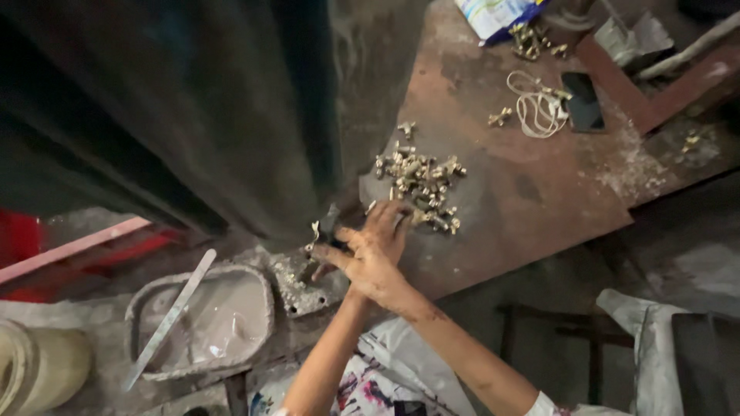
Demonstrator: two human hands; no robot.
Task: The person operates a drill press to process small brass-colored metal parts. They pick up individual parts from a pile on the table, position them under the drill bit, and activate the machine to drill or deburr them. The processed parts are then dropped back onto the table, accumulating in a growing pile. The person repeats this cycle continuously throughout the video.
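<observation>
Reaching across a rusty metal bench [532,192], the right hand [375,250] lies flat with its fingers spread, their tips touching the near edge of a heap of small brass fittings [420,185]. The heap sits on the bench just right of a tall dark machine housing [231,108], whose lower corner comes down almost onto the hands. The left hand [324,270] is mostly hidden under the right one; whether it grips anything cannot be told, though a small bright fitting [313,233] shows just beside it at the housing's edge. Open bench surface stretches right of the heap toward a coiled white cord [537,108] and a dark phone [583,100] well apart. Left of the hands, a crusted tray [202,320] holds a flat metal strip [171,316].
</observation>
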